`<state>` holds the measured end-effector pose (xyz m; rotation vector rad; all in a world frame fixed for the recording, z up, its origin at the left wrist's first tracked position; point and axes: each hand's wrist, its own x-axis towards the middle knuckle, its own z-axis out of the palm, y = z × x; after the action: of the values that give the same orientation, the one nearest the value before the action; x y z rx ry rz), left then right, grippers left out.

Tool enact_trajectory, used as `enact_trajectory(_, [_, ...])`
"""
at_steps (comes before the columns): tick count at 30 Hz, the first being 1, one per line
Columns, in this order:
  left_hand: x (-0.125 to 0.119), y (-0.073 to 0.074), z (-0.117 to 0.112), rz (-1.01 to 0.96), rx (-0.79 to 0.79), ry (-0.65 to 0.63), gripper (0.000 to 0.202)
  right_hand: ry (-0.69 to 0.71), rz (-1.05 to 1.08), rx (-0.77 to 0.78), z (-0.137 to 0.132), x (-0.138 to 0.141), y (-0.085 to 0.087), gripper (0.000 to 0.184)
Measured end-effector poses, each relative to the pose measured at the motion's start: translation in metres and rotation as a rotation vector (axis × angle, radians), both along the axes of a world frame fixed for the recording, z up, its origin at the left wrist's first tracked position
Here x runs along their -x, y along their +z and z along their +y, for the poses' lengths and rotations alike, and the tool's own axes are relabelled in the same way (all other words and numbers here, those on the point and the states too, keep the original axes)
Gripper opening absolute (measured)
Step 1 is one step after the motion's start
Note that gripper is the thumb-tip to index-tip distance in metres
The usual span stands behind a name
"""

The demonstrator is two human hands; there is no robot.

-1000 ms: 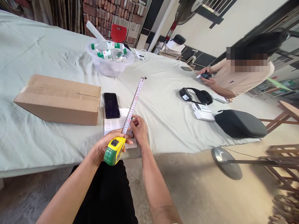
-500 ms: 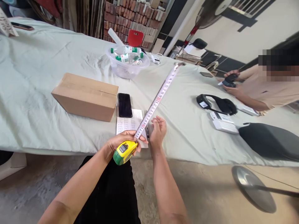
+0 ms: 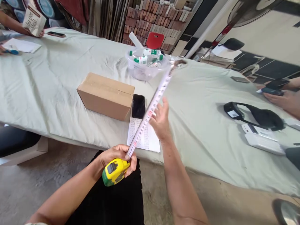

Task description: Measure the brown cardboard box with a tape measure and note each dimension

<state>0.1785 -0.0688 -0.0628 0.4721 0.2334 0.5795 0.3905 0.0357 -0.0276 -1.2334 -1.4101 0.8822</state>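
Note:
My left hand (image 3: 117,156) is closed round a yellow and green tape measure case (image 3: 114,172), held off the table's near edge. Its white blade (image 3: 153,104) runs up and away to a hook end (image 3: 178,62) near the plastic bowl. My right hand (image 3: 160,120) is raised beside the blade with its fingers spread, holding nothing. Below the blade lie a printed sheet (image 3: 145,139) and a black phone (image 3: 138,106). A brown cardboard box (image 3: 106,95) stands just left of the phone.
A clear bowl (image 3: 146,67) of green-capped bottles stands behind the box. Black headphones (image 3: 257,114) and white devices (image 3: 262,137) lie at the right, near another person's hands (image 3: 283,98) with a phone. At far left, a person's hand holds a carton (image 3: 34,22). The table wears a pale cloth (image 3: 58,78).
The blade has been drawn out longer and the case pulled back toward me. My right hand has let go of the tape near the case and risen along the blade, fingers spread.

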Motion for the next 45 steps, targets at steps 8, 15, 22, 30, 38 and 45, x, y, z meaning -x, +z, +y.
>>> enact_trajectory(8, [0.078, 0.004, -0.045, 0.331, 0.082, 0.389, 0.014, 0.469, -0.212, -0.043, 0.056, 0.053, 0.012, 0.160])
enact_trajectory(15, [0.091, 0.053, -0.050, 0.709, 0.057, 0.532, 0.019, 0.468, -0.197, -0.212, 0.068, 0.059, 0.002, 0.144])
enact_trajectory(22, [0.076, 0.059, -0.051, 0.833, -0.049, 0.548, 0.027, 0.343, -0.438, -0.533, 0.057, 0.054, -0.003, 0.134])
enact_trajectory(30, [0.062, 0.047, -0.052, 0.925, -0.080, 0.583, 0.028, 0.310, -0.403, -0.572, 0.053, 0.047, -0.027, 0.128])
enact_trajectory(38, [0.058, 0.037, -0.048, 1.020, -0.141, 0.591, 0.029, 0.299, -0.388, -0.516, 0.057, 0.046, -0.023, 0.128])
enact_trajectory(45, [0.053, 0.032, -0.042, 1.184, -0.230, 0.673, 0.023, 0.303, -0.408, -0.463, 0.060, 0.044, -0.022, 0.133])
